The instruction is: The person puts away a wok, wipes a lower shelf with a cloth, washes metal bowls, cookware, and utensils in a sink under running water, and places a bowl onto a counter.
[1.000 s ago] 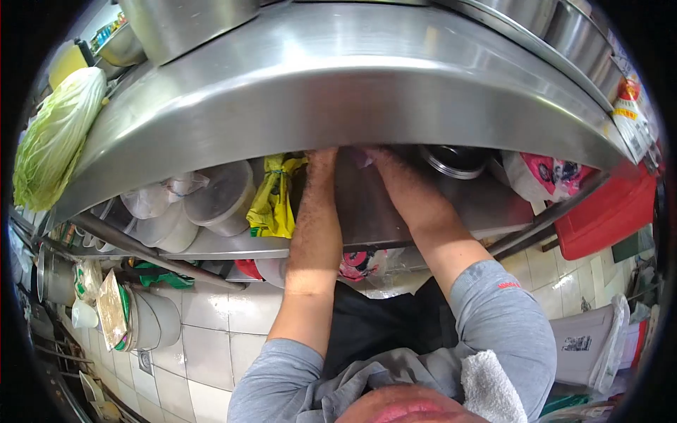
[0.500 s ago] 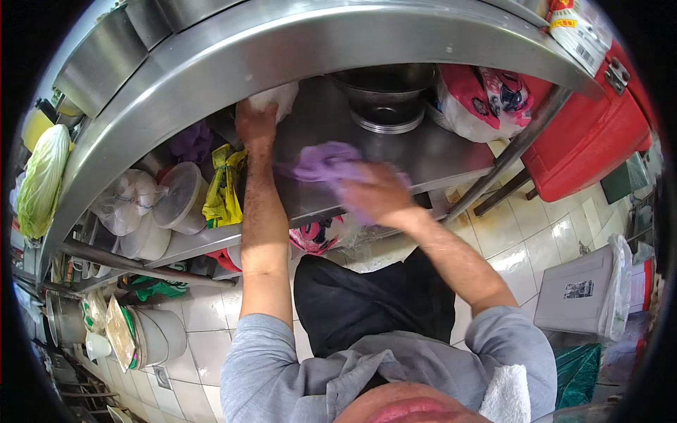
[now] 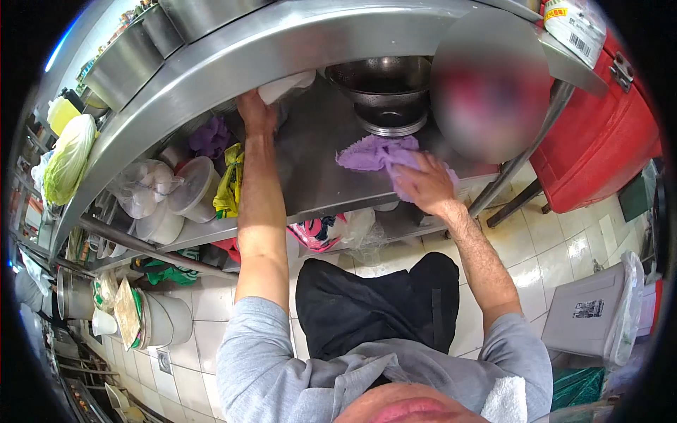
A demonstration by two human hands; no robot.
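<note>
My right hand [image 3: 427, 185] presses a purple cloth [image 3: 377, 153] onto the steel shelf [image 3: 310, 169] near its front edge, its fingers over the bunched fabric. Deeper under the counter, my left hand [image 3: 257, 113] is closed at a white bundle [image 3: 288, 87], perhaps a bag; the counter edge partly hides it. A perforated metal bowl [image 3: 381, 79] stands on a stack of round metal pieces [image 3: 391, 121], just behind the cloth. Left of my left forearm lie a yellow bag [image 3: 229, 183] and a lidded plastic tub [image 3: 195, 189].
The steel counter edge [image 3: 338, 46] arches over the shelf. A metal leg [image 3: 525, 148] and a red bin [image 3: 592, 141] stand right. Bagged items [image 3: 144, 187] sit left. Below are a pink-and-white bag [image 3: 317, 233] and white buckets [image 3: 166, 317]. A grey bin [image 3: 589, 307] stands on the tiled floor.
My right hand has moved right with the purple cloth, which now lies more spread on the shelf. My left hand stays at the white bundle, which has tilted slightly.
</note>
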